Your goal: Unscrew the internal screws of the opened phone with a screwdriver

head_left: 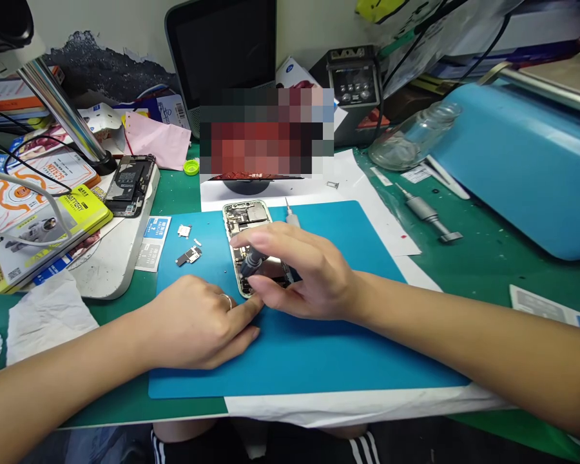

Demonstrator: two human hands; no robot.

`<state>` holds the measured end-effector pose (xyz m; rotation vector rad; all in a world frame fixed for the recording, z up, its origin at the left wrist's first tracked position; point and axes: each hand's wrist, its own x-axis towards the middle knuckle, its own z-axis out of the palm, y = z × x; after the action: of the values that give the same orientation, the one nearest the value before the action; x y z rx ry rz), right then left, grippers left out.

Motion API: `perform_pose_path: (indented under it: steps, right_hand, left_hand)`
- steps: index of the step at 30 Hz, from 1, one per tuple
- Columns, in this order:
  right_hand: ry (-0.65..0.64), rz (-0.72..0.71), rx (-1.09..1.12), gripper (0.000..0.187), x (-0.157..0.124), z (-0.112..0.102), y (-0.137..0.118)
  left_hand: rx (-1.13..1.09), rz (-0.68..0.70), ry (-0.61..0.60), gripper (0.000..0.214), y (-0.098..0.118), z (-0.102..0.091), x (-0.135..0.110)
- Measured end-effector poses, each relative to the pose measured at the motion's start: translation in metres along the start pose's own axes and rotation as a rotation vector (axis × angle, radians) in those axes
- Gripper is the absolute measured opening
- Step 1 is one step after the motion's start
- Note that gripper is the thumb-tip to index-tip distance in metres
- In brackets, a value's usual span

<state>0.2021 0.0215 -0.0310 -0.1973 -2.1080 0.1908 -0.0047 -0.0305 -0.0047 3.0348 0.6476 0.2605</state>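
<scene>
An opened phone (245, 222) lies on a blue mat (309, 351), its circuit boards and inner parts exposed. My right hand (314, 270) is closed around a dark grey screwdriver (252, 263), gripped between thumb and fingers over the lower part of the phone; its tip is hidden. My left hand (198, 322), with a ring on one finger, rests on the mat, its index finger stretched to the phone's bottom edge. Behind my right hand lies another grey screwdriver (291, 216), partly covered. Left of the phone are a small dark metal bracket (189, 256) and a silvery plate (184, 230).
Another opened phone (128, 183) rests on a white stand at left, beside a yellow battery box (43, 232). A screen on a round base (246, 187) stands behind the mat. To the right are a glass jar (413, 138), a metal screwdriver (428, 212) and a blue sheet (526, 167).
</scene>
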Motion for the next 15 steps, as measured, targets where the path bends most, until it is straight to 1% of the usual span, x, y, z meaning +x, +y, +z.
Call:
perform_pose_path:
  steps: [8, 12, 15]
  right_hand:
    - [-0.012, 0.003, -0.016, 0.060, 0.0004, -0.0012, -0.0003]
    - [-0.006, -0.003, -0.014, 0.059, 0.0006, -0.0015, -0.0011]
    - [0.000, 0.018, -0.023, 0.056, -0.0002, -0.0020, -0.0019]
  left_hand:
    - [0.006, 0.000, -0.001, 0.032, -0.0004, 0.0003, 0.0001]
    - [0.015, 0.003, 0.004, 0.035, -0.0006, 0.0013, -0.0016]
    - [0.007, 0.010, 0.008, 0.036, -0.0008, 0.0020, -0.0019]
